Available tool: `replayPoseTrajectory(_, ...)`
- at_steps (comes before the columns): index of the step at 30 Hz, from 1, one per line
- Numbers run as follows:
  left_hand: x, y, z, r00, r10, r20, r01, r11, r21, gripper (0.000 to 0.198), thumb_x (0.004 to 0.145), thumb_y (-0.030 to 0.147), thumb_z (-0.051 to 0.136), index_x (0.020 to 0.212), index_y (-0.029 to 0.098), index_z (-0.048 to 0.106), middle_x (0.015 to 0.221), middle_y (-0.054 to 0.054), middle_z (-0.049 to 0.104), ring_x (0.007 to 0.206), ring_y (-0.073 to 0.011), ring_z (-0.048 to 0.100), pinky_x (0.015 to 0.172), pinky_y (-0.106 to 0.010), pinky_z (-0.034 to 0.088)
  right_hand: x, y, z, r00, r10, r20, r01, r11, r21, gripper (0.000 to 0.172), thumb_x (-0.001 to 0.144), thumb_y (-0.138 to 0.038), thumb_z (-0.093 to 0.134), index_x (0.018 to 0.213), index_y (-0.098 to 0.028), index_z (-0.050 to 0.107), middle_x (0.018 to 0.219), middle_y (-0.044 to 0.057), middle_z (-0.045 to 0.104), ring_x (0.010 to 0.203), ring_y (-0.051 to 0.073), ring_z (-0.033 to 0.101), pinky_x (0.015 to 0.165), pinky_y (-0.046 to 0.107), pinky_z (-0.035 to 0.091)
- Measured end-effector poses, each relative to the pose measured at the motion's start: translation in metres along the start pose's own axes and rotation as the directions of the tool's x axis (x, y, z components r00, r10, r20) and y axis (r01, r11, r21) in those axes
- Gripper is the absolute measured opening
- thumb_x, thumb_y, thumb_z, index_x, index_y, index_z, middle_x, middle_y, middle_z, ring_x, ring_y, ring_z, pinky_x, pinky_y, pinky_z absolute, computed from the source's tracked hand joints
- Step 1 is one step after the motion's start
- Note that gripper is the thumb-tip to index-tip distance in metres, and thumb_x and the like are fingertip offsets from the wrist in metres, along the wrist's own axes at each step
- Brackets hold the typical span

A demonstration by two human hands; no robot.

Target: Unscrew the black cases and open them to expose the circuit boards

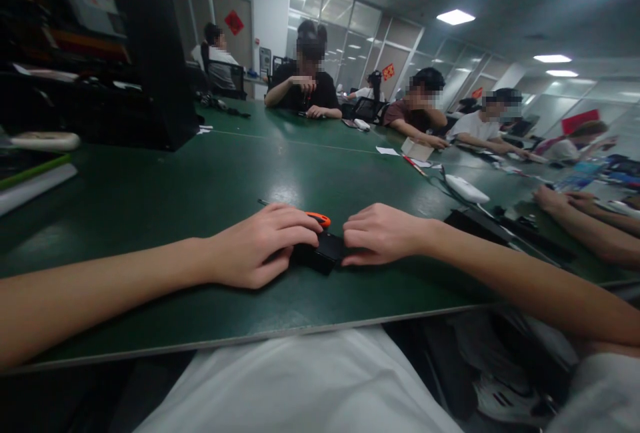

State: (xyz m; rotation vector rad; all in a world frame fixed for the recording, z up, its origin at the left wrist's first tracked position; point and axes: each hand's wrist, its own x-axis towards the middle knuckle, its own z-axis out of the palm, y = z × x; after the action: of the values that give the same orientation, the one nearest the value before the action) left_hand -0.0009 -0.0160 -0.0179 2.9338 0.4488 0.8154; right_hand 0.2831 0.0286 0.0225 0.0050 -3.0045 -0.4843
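A small black box (327, 252) lies on the green table (200, 180) in front of me, near the front edge. My left hand (267, 246) is closed over its left end, thumb below and fingers on top. At the opposite end, the curled fingers of my right hand (377, 236) pinch the box's right side; their tips are partly hidden. Just behind the box rests a screwdriver with an orange and black handle (320, 220). Its thin shaft shows beyond my left hand, which covers the middle of the tool.
A tall black panel (150, 53) stands at the left, near a white and green item (35, 180). To the right lie a white power strip (467, 188) with a cable and a small open carton (417, 148). A neighbour's arms (585, 220) rest at far right; several people sit around the table.
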Motion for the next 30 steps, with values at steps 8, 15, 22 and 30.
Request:
replayPoseTrajectory(8, -0.001, 0.0, -0.001, 0.996, 0.073, 0.04, -0.079, 0.984, 0.162, 0.05, 0.09, 0.015, 0.056, 0.14, 0.024, 0.055, 0.138, -0.019, 0.057, 0.128, -0.0329, 0.055, 0.109, -0.052, 0.039, 0.021, 0.019, 0.007, 0.989, -0.146, 0.024, 0.146, 0.989, -0.023, 0.044, 0.099, -0.055, 0.045, 0.075, -0.018, 0.049, 0.069, 0.002, 0.058, 0.06, 0.011, 0.05, 0.057, 0.028, 0.028)
replayPoseTrajectory(15, 0.002, 0.006, -0.001, 0.991, 0.074, 0.109, -0.1, 0.962, 0.255, 0.046, 0.095, 0.018, 0.051, 0.141, 0.022, 0.052, 0.135, -0.02, 0.056, 0.129, -0.0321, 0.052, 0.109, -0.052, 0.038, 0.032, 0.016, -0.003, 0.98, -0.126, 0.151, 0.124, 0.992, 0.023, 0.053, 0.098, -0.06, 0.042, 0.072, -0.016, 0.056, 0.073, 0.005, 0.063, 0.061, 0.012, 0.053, 0.058, 0.029, 0.028)
replayPoseTrajectory(22, 0.002, 0.006, -0.001, 0.993, 0.036, 0.111, -0.058, 0.978, 0.201, 0.049, 0.094, 0.019, 0.052, 0.143, 0.022, 0.052, 0.137, -0.021, 0.053, 0.125, -0.0346, 0.053, 0.105, -0.053, 0.043, 0.035, 0.037, -0.015, 0.959, 0.038, 0.282, -0.058, 0.996, 0.063, 0.066, 0.098, -0.069, 0.027, 0.088, -0.014, 0.063, 0.078, 0.008, 0.064, 0.067, 0.013, 0.055, 0.06, 0.028, 0.026)
replayPoseTrajectory(30, 0.003, 0.007, 0.0, 0.995, 0.032, 0.091, -0.049, 0.981, 0.19, 0.049, 0.094, 0.018, 0.053, 0.143, 0.02, 0.053, 0.137, -0.021, 0.053, 0.124, -0.0359, 0.054, 0.104, -0.055, 0.044, 0.049, 0.077, 0.014, 0.838, 0.294, 0.46, -0.421, 0.885, 0.2, 0.055, 0.102, -0.054, 0.034, 0.134, -0.014, 0.054, 0.104, 0.012, 0.07, 0.083, 0.015, 0.063, 0.069, 0.024, 0.037)
